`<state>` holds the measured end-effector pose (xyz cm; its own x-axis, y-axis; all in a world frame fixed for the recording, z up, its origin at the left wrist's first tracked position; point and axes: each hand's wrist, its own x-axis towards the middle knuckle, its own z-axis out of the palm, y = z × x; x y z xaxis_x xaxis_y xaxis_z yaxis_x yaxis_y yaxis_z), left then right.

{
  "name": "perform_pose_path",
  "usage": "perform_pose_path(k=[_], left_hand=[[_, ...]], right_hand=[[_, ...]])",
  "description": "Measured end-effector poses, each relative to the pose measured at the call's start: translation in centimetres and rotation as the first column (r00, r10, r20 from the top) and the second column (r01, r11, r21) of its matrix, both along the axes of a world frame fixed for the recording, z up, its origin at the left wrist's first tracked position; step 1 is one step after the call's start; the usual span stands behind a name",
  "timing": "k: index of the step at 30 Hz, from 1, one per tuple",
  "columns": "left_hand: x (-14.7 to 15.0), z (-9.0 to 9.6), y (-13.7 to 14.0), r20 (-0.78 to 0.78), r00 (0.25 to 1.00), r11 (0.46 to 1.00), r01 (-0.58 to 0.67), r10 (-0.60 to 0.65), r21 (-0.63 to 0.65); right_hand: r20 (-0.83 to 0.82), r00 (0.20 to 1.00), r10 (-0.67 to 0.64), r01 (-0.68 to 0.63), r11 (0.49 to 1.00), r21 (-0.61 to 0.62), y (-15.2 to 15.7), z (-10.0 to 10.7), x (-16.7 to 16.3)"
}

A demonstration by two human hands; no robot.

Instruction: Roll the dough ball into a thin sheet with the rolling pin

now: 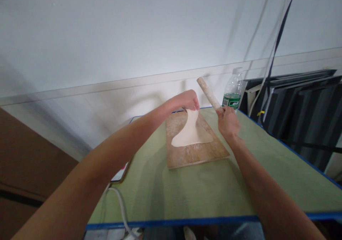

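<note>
A thin sheet of dough (191,133) is partly lifted off a floured wooden board (197,157). My left hand (189,99) pinches its far edge and holds it up, so the dough hangs in a narrow neck that widens where its near part lies on the board. My right hand (229,123) grips one end of a flour-dusted rolling pin (210,93). The pin is raised to the right of the board, tilted with its free end up and to the left, apart from the dough.
The board lies on a green table (203,193) with blue edging. A plastic bottle (233,90) with a green label stands behind my right hand. A phone (120,174) with a white cable (121,202) lies under my left forearm. Dark panels (301,108) lean at the right.
</note>
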<state>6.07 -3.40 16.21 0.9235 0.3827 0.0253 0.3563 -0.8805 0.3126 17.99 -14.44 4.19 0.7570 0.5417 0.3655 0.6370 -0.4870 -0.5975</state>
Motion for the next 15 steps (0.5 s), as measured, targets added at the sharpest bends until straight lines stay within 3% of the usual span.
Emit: perform_pose_path(k=[5, 8, 10, 13, 15], left_hand=[[0.3, 3.2, -2.5, 0.088, 0.994, 0.974, -0.043, 0.064, -0.223], [-0.3, 5.4, -3.8, 0.154, 0.966, 0.91, -0.132, 0.207, -0.394], [-1.2, 6.2, -4.4, 0.277, 0.906, 0.845, -0.141, 0.32, -0.515], [-3.9, 5.2, -4.5, 0.469, 0.742, 0.745, -0.062, 0.479, -0.664], [-6.8, 3.0, -4.1, 0.404, 0.689, 0.65, -0.13, 0.602, -0.749]], right_hand=[[-0.027, 1.0, -0.008, 0.01, 0.995, 0.096, -0.2, -0.1, 0.2], [-0.039, 0.999, -0.023, 0.028, 0.988, 0.15, -0.4, 0.0, 0.5], [-0.046, 0.999, -0.022, 0.029, 0.986, 0.166, -0.5, 0.1, 0.8], [-0.049, 0.999, -0.002, 0.009, 0.989, 0.146, -0.4, 0.0, 1.2], [-0.061, 0.998, 0.007, 0.0, 0.993, 0.118, -0.3, -0.3, 1.2]])
